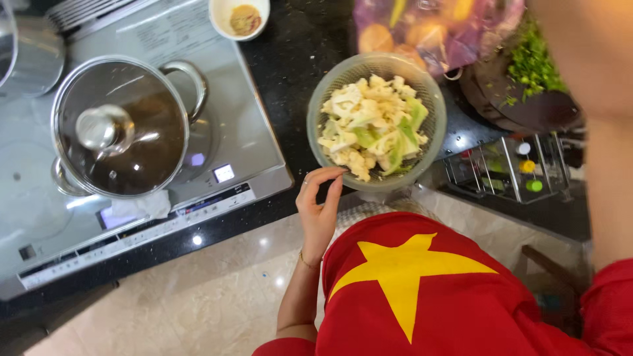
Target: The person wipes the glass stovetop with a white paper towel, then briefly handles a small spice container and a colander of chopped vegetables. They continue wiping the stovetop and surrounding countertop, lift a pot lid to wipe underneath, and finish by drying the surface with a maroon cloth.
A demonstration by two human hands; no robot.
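A pale green strainer bowl (432, 109), filled with cut cauliflower and pale green stalk pieces (370, 125), stands on the black counter. My left hand (318, 206) reaches up from beside my red shirt with its yellow star. Its thumb and forefinger pinch the bowl's near left rim. A ring and a thin bracelet show on that hand. My right forearm (603, 112) runs blurred up the right edge, and its hand is out of the picture.
A steel pot with a glass lid (119, 125) sits on the silver cooktop (244, 142), a folded white cloth at its front. Also here: a small white bowl of brown paste (241, 16), a bag of vegetables (435, 29), a dark board with chopped greens (534, 72), and a wire rack (508, 168).
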